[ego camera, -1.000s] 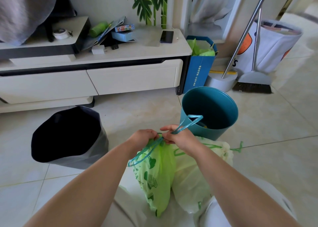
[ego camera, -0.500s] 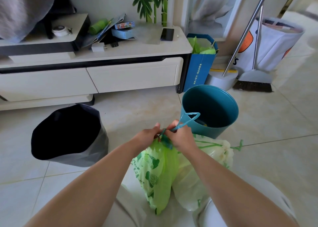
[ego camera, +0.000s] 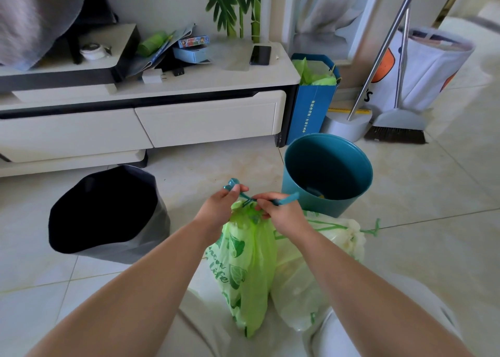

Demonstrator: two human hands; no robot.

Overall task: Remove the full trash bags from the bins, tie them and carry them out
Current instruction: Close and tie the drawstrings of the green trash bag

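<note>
A green printed trash bag (ego camera: 247, 270) stands on the floor between my knees, its neck gathered at the top. My left hand (ego camera: 217, 208) and my right hand (ego camera: 281, 213) each pinch one end of its teal drawstring (ego camera: 284, 200) and pull it sideways over the neck, where a knot sits. A second, paler bag (ego camera: 319, 270) with a green drawstring lies just right of it, closed. The teal bin (ego camera: 328, 174) behind my right hand has no liner in it. A dark grey bin (ego camera: 108, 216) with a black liner stands to the left.
A low white TV cabinet (ego camera: 151, 121) runs along the back, with a phone and boxes on top. A blue paper bag (ego camera: 311, 102) stuffed with green plastic stands at its right end. A broom (ego camera: 396, 129), a dustpan and a white fabric basket (ego camera: 427, 70) stand at the back right.
The drawstring loops, loose and long a second ago, have been drawn down tight onto the bag's neck. My hands came together, then moved apart pulling the two ends sideways.
</note>
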